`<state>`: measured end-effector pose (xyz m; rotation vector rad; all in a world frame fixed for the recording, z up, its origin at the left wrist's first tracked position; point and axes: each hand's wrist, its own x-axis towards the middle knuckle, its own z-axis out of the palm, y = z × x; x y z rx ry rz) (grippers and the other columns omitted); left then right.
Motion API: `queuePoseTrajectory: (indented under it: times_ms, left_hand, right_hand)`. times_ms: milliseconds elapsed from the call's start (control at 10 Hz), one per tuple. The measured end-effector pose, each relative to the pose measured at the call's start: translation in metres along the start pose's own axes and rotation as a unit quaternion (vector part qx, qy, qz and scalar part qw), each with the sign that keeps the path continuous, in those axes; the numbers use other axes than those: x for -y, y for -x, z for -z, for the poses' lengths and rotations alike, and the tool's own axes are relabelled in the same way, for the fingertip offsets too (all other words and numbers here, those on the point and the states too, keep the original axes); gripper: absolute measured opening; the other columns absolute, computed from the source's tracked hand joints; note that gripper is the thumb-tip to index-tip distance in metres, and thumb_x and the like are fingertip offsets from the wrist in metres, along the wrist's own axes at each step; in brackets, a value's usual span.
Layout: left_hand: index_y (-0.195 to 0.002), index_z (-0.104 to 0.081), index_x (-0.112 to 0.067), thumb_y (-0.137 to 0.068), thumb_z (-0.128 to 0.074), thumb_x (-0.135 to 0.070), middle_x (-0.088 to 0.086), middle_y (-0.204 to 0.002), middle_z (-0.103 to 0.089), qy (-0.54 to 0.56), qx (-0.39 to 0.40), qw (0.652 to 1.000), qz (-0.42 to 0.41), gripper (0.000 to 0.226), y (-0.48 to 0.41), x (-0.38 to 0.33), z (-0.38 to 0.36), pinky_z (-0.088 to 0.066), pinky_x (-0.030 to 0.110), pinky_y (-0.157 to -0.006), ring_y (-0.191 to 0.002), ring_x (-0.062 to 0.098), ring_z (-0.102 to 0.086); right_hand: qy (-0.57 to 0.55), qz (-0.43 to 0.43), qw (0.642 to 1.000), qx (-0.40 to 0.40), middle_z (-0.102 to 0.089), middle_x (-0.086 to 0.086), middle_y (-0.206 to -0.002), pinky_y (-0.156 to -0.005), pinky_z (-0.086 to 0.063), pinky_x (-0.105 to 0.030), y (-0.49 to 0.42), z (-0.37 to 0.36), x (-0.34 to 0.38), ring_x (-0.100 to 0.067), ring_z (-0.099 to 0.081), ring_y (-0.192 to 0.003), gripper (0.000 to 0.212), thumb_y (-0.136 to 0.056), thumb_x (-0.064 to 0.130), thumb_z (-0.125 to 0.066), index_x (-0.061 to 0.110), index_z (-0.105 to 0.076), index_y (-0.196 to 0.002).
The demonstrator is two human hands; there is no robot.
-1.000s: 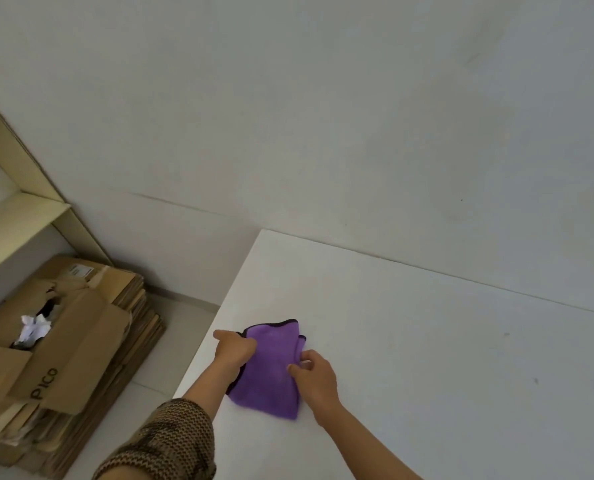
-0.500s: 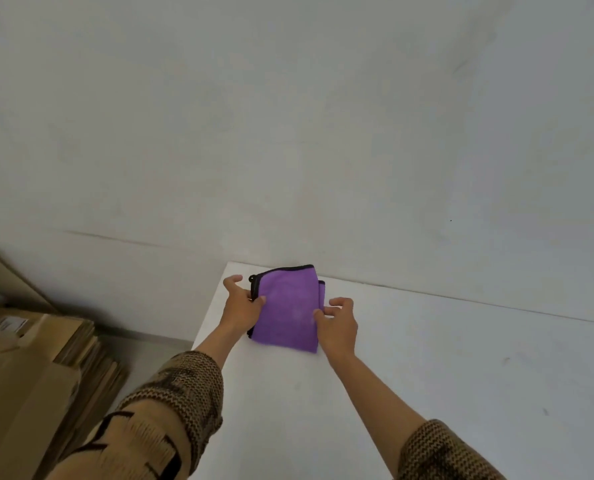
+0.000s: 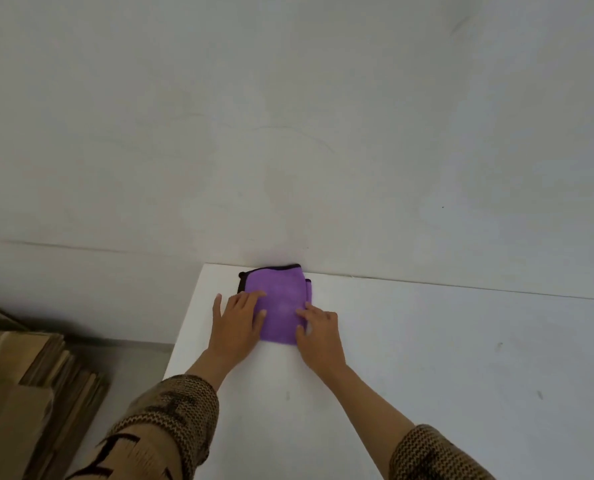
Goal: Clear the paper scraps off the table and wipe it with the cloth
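1. The fingers (image 3: 254,299) of your left hand (image 3: 235,323) lie flat and spread on the left part of the folded purple cloth (image 3: 281,303), gripping nothing.
2. Your right hand (image 3: 319,332) rests open too, its fingers (image 3: 306,311) pressing the cloth's right and near edge.
3. The cloth, edged in black, sits at the far left corner of the white desk (image 3: 427,358), its far edge touching or just short of the wall (image 3: 288,116); you cannot tell which.
4. The desk top bears a few small dark marks toward the right and near side.
5. Patterned knit sleeves (image 3: 171,420) cover both forearms.
6. Left of the desk, flattened cardboard (image 3: 46,368) is stacked on the grey floor (image 3: 129,351).
7. The wall is plain, pale and faintly scuffed.
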<state>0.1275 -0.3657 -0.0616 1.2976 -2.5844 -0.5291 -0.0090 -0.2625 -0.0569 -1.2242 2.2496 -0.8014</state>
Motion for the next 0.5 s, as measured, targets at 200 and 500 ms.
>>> queuePoseTrajectory:
  times_ms: [200, 500]
  left_hand:
    - [-0.133, -0.043, -0.018, -0.095, -0.022, -0.046, 0.002, -0.150, -0.033, -0.043, 0.039, 0.998, -0.005, 0.052, 0.013, -0.017, 0.010, -0.010, 0.039, -0.115, -0.139, 0.018, -0.029]
    - [-0.112, -0.054, -0.014, -0.087, -0.048, -0.001, 0.008, -0.093, -0.063, -0.008, -0.020, 0.997, -0.073, 0.029, 0.063, -0.100, 0.052, -0.034, 0.028, -0.066, -0.071, 0.025, -0.054]
  right_hand:
    - [0.021, 0.020, 1.000, 0.007, -0.052, -0.005, -0.129, -0.099, -0.037, -0.024, 0.026, 0.028, 0.002, -0.018, -0.035, -0.124, 0.032, -0.090, 0.012, -0.051, 0.013, -0.057, -0.121]
    - [-0.018, 0.038, 0.994, -0.096, -0.051, 0.009, -0.087, -0.071, -0.045, -0.024, 0.105, 0.113, -0.016, -0.009, -0.043, -0.093, 0.022, -0.087, 0.010, -0.049, 0.023, -0.059, -0.101]
